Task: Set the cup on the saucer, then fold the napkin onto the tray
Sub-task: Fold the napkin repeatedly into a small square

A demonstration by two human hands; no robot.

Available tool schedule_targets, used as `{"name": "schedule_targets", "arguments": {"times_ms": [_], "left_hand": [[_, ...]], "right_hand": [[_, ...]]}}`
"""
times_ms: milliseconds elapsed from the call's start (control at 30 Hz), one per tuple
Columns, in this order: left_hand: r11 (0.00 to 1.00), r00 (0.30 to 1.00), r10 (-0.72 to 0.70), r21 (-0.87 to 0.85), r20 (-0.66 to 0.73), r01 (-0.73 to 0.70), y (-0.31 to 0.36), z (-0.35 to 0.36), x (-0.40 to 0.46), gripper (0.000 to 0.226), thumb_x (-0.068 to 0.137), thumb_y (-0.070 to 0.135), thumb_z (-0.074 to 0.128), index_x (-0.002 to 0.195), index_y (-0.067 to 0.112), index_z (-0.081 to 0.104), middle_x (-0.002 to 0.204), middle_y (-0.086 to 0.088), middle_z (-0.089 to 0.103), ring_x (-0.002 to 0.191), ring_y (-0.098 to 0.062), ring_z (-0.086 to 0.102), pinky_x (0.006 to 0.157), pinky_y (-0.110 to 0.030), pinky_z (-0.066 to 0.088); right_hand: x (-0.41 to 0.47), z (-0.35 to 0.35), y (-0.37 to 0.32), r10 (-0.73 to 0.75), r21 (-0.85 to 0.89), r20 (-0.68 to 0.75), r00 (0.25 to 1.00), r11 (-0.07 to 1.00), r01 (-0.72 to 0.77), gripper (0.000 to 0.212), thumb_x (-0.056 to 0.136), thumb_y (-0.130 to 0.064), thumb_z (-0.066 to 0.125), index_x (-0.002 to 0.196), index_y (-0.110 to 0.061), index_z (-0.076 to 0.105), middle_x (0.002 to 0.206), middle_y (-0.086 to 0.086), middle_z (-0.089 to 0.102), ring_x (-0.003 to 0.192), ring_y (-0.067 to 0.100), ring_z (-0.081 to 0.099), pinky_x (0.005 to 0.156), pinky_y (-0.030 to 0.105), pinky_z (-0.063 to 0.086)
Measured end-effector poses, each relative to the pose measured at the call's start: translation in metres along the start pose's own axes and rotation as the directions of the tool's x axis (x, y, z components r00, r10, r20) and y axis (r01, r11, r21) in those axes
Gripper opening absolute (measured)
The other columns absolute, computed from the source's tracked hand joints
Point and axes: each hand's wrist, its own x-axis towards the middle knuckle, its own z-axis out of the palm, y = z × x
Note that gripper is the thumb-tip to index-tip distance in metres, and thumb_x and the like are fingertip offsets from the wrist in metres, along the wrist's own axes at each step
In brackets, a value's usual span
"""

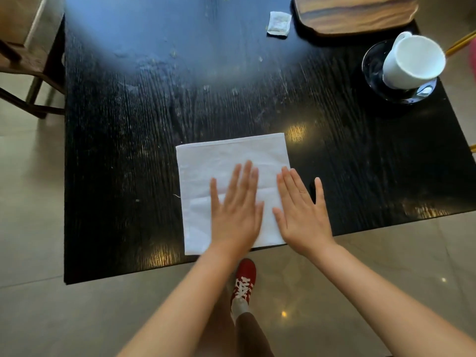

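Note:
A white napkin [224,173] lies flat as a square near the front edge of the black table [123,150]. My left hand [235,210] presses flat on its lower middle, fingers spread. My right hand [301,212] lies flat on the napkin's right edge, partly on the table. Neither hand grips anything. At the far right a white cup [412,60] stands on a dark glass saucer [373,63]. The wooden tray [355,14] sits at the back right, cut off by the frame's top.
A small white tea bag [278,23] lies left of the tray. A small spoon [425,90] rests on the saucer's front. A wooden chair [25,68] stands left of the table. My red shoe [243,282] shows on the tiled floor below.

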Motion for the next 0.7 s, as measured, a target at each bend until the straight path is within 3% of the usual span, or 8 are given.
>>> {"name": "schedule_targets", "arguments": {"times_ms": [167, 400, 533, 600, 700], "left_hand": [[0.999, 0.988, 0.008, 0.036, 0.153, -0.014, -0.011, 0.011, -0.017, 0.059, 0.097, 0.040, 0.001, 0.148, 0.013, 0.016, 0.156, -0.004, 0.015, 0.143, -0.016, 0.010, 0.114, -0.048, 0.002], [0.986, 0.990, -0.085, 0.155, 0.117, 0.066, -0.076, -0.009, -0.056, 0.059, 0.097, 0.040, 0.004, 0.147, 0.011, 0.016, 0.155, -0.003, 0.015, 0.144, -0.010, -0.005, 0.114, -0.049, 0.000], [0.994, 0.988, -0.058, 0.100, 0.141, 0.044, -0.077, -0.015, -0.056, 0.069, 0.092, 0.049, 0.022, 0.147, 0.009, 0.014, 0.155, -0.005, 0.012, 0.144, -0.012, -0.004, 0.114, -0.049, 0.001], [0.996, 0.985, 0.004, 0.085, 0.170, -0.019, -0.082, -0.019, -0.061, 0.082, 0.086, 0.059, 0.030, 0.147, 0.007, 0.015, 0.156, -0.007, 0.012, 0.144, -0.016, 0.000, 0.114, -0.051, 0.001], [0.985, 0.967, 0.088, 0.125, 0.238, -0.120, -0.091, -0.025, -0.073, 0.099, 0.077, 0.073, 0.036, 0.147, 0.006, 0.015, 0.156, -0.008, 0.011, 0.145, -0.019, 0.004, 0.113, -0.056, 0.003]], "right_hand": [[0.000, 0.000, -0.001, -0.002, 0.007, 0.000, 1.000, 1.000, 0.002, 0.062, 0.093, -0.038, 0.023, 0.146, -0.007, 0.012, 0.154, 0.004, 0.011, 0.142, 0.014, 0.008, 0.113, 0.051, -0.001], [-0.001, -0.004, 0.001, -0.013, 0.015, 0.022, 1.000, 1.000, 0.013, 0.060, 0.095, -0.041, 0.015, 0.147, -0.010, 0.012, 0.155, 0.004, 0.010, 0.144, 0.017, 0.010, 0.113, 0.050, -0.006], [-0.008, -0.005, 0.010, -0.201, 0.014, 0.075, 0.977, 0.980, 0.200, 0.060, 0.095, -0.052, 0.008, 0.148, -0.023, 0.010, 0.156, 0.006, 0.012, 0.145, 0.018, 0.001, 0.113, 0.055, 0.000], [-0.015, -0.006, 0.017, -0.297, 0.001, 0.111, 0.949, 0.954, 0.298, 0.066, 0.092, -0.060, 0.013, 0.148, -0.025, 0.010, 0.156, 0.009, 0.012, 0.145, 0.020, 0.002, 0.113, 0.056, 0.003], [-0.021, -0.009, 0.024, -0.331, 0.006, 0.115, 0.936, 0.943, 0.333, 0.081, 0.084, -0.069, 0.028, 0.149, -0.024, 0.010, 0.156, 0.011, 0.011, 0.145, 0.022, 0.004, 0.111, 0.059, 0.003]]}}
